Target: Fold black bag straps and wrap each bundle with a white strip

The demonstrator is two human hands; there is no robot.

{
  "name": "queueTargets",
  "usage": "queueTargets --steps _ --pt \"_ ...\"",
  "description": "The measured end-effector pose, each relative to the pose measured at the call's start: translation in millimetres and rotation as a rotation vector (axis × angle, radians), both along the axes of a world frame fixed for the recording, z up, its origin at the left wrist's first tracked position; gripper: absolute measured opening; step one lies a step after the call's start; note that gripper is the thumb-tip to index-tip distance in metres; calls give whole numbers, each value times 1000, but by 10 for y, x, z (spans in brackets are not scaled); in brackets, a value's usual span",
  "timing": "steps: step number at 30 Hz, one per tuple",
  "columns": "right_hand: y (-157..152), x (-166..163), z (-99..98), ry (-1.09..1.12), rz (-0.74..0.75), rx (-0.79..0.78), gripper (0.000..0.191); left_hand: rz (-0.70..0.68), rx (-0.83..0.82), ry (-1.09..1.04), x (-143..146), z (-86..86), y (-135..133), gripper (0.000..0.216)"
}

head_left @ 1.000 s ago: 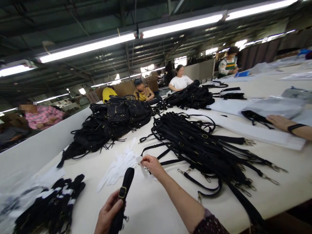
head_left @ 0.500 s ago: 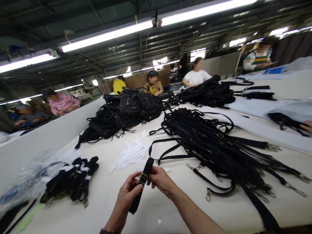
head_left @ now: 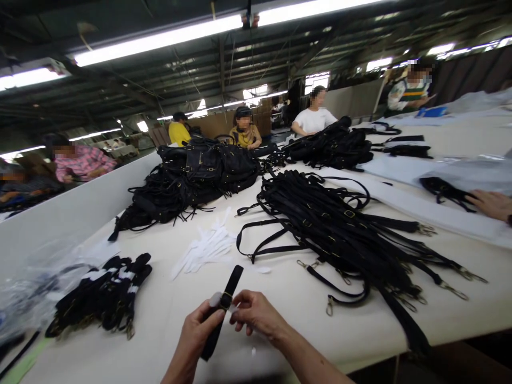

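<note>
A folded black strap (head_left: 232, 280) with a brass buckle stands tilted over the near side of the table. My left hand (head_left: 197, 326) is closed around it just below the buckle. A white strip (head_left: 216, 298) passes behind the strap and shows on its left side. Its other end appears between the fingertips of my right hand (head_left: 256, 316), which is closed in a pinch just right of the buckle. Beyond my hands lies a loose pile of white strips (head_left: 208, 248). At the left is a heap of black straps bundled with white bands (head_left: 104, 293).
A big pile of black straps with metal clasps (head_left: 332, 229) covers the table's right side. Black bags (head_left: 200, 170) are heaped behind. Clear plastic (head_left: 28, 282) lies at the left edge. A co-worker's hand (head_left: 491, 204) reaches in at far right. Several people work beyond.
My right hand has come off the strap's upper part and is now beside the buckle. A white strip now shows around the strap. The co-worker's hand has come further into view.
</note>
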State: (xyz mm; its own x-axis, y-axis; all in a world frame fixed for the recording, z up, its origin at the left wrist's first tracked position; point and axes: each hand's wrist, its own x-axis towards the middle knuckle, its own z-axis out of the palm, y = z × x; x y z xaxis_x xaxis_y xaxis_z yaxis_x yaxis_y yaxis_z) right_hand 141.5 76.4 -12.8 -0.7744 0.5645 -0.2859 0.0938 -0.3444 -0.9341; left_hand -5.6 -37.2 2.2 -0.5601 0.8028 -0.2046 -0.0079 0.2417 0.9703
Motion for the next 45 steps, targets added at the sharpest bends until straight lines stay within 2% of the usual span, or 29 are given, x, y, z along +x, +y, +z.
queueTargets --steps 5,8,12,16,18,21,24,27,29,33,40,45 --pt "-200 123 -98 101 -80 57 24 -86 35 461 -137 88 -66 34" --pt "-302 135 -125 114 -92 245 18 -204 -27 682 -120 19 -61 28" --pt "-349 134 -170 39 -22 525 29 -242 -187 790 -31 -196 -44 25" --pt "-317 136 -226 21 53 583 44 -227 -229 856 13 -334 -60 26" --pt "-313 130 -245 29 47 602 41 -201 -196 850 6 -379 -73 25" --pt "-335 108 -242 59 -17 629 24 -175 -122 834 -20 -452 -90 30" --pt "-346 59 -196 59 -100 545 11 -188 -85 810 -42 -511 -105 35" --pt "-311 -29 -150 9 -96 344 19 -138 -119 746 -50 -531 -117 38" --pt "-270 -104 -141 -7 -70 272 21 -94 -154 697 -51 -532 -123 41" --pt "-207 -239 -148 -74 -44 216 20 -61 -178 644 -48 -537 -138 43" --pt "-144 -342 -120 -307 -45 197 10 -67 -118 637 -33 -603 -165 51" --pt "-83 -374 -147 -350 -20 170 7 -65 -84 680 -14 -632 -174 48"
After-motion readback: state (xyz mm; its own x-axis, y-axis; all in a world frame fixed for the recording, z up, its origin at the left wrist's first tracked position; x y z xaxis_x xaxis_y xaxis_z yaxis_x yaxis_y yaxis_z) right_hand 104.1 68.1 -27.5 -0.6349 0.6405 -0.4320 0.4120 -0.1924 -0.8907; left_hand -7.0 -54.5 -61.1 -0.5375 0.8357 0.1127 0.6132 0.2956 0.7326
